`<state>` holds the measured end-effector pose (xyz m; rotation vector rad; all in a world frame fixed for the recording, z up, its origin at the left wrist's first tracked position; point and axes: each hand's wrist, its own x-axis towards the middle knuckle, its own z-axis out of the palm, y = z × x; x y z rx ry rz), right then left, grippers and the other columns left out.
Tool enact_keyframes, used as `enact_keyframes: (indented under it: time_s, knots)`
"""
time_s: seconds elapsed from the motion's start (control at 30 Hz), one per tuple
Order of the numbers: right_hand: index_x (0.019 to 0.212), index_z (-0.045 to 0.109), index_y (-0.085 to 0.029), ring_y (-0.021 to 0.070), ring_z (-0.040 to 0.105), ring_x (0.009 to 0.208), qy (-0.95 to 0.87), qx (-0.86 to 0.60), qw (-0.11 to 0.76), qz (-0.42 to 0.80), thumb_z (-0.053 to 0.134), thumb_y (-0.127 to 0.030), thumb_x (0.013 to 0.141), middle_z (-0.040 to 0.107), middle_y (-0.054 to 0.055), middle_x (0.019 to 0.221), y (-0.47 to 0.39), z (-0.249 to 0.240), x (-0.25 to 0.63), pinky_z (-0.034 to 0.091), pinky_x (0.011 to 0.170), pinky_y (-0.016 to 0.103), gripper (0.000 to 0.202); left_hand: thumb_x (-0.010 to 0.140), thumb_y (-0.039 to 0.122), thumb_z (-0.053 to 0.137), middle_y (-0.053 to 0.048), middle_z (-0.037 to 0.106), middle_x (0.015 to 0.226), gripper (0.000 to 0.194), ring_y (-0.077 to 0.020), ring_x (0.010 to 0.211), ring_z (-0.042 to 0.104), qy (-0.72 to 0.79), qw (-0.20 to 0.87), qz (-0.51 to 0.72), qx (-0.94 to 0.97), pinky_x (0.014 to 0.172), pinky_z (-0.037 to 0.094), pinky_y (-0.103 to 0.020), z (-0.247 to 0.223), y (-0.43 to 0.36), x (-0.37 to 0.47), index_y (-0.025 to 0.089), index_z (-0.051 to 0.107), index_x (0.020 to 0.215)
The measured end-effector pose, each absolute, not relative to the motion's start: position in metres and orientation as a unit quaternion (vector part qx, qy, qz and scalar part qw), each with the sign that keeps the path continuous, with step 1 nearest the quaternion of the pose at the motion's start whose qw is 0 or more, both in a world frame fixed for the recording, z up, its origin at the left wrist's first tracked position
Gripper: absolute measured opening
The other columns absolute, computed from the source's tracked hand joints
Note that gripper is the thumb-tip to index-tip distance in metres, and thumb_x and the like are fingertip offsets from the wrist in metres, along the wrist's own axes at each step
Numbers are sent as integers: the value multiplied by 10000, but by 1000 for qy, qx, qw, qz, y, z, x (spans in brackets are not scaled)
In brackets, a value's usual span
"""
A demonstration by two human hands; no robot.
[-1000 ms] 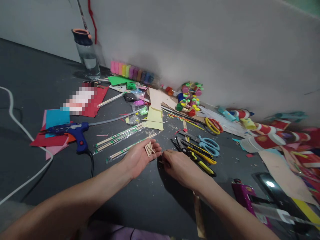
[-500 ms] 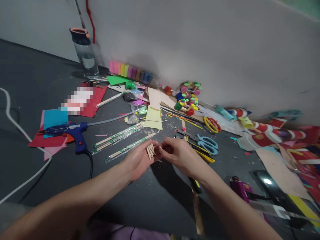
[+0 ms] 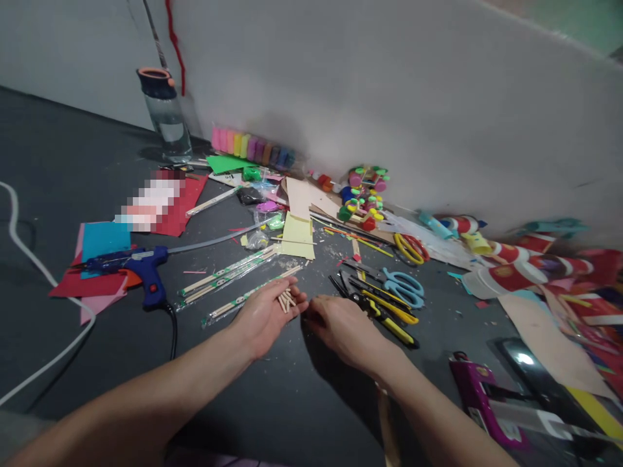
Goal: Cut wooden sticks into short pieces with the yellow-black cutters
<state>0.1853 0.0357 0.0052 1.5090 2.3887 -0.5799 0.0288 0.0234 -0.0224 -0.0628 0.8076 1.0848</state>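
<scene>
Several short cut wooden sticks (image 3: 287, 300) lie in the cupped palm of my left hand (image 3: 265, 316), its fingers curled up around them. My right hand (image 3: 341, 327) is low over the dark table, just right of the left one, with its fingers bent together. Its fingertips point down into shadow, so whatever they pinch is hidden. Wrapped chopsticks (image 3: 228, 269) lie in clear sleeves beyond the left hand. Black-and-yellow cutters (image 3: 389, 324) rest right beside the right hand, and blue-handled scissors (image 3: 403, 287) lie farther back.
A blue hot glue gun (image 3: 153, 279) with its cord lies at the left on coloured paper. Behind stand a water bottle (image 3: 168, 120) and a row of coloured clay (image 3: 253, 146). Paper-cup crafts (image 3: 506, 275) and a purple tool (image 3: 479, 395) occupy the right side.
My right hand has moved away from the left palm and down toward the table. The left hand has lowered slightly, still carrying the sticks. The cutters now show more fully.
</scene>
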Motion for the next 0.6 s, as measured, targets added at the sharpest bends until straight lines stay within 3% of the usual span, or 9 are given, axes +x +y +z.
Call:
enact_keyframes:
  time_s: [0.2, 0.47, 0.6]
  knots:
    - [896, 639, -153, 134, 630, 731, 807, 552, 40, -205, 586, -358, 979, 653, -8, 819, 40, 25, 181, 534, 706, 314, 227, 955, 76, 480, -66, 653, 695, 241, -149, 671, 661, 360, 787, 501, -16, 732, 576, -283, -22, 22, 33, 99, 658, 795]
    - [903, 654, -160, 136, 623, 752, 814, 544, -40, -198, 565, -294, 984, 670, 0, 850, 43, 31, 160, 509, 733, 312, 181, 995, 143, 441, -80, 689, 758, 289, -143, 691, 663, 338, 805, 487, -9, 708, 567, -256, -23, 24, 35, 104, 664, 815]
    - [952, 658, -152, 142, 650, 776, 816, 551, -24, -173, 570, -336, 992, 678, 8, 883, 60, 33, 175, 546, 745, 333, 208, 984, 144, 482, -22, 623, 688, 184, -98, 545, 600, 355, 806, 473, -12, 480, 482, -188, -24, 23, 32, 102, 637, 894]
